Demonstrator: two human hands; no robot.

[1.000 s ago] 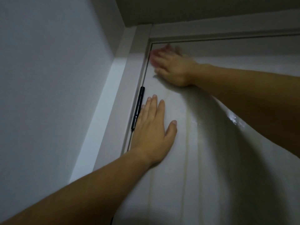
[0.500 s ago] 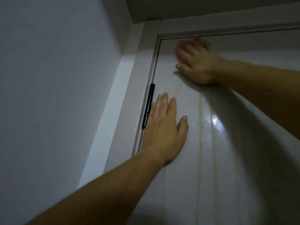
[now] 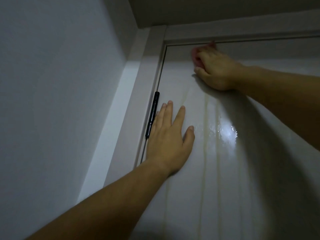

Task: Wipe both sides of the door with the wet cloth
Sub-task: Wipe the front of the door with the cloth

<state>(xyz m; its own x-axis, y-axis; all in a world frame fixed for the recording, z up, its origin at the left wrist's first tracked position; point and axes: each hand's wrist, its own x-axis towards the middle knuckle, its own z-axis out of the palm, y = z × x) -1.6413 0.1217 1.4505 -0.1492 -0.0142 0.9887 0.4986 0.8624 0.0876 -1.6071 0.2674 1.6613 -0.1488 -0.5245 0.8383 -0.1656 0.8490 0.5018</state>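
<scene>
Risks first. The cloth looks v. wet: yellowish drip streaks run down the door below the R grip. If they dry they'll prob. leave marks & need a 2nd pass lower down. The L grip lies flat, fingers straight, palm pressed on the door, w/ its outer fingers just beside the black hinge. If the door swings, those fingers could get nipped at the gap, and the wet glossy panel could let the palm slide. The top corner by the frame, hinge-side of the R grip, may get missed.

Cloth vs grip: the R grip is curled round the pinkish cloth, which is mostly hidden under fingers & palm. Only a bit shows past the fingertips, toward the hinge side & the door's top edge. The door lies under both grips, touching both.
</scene>
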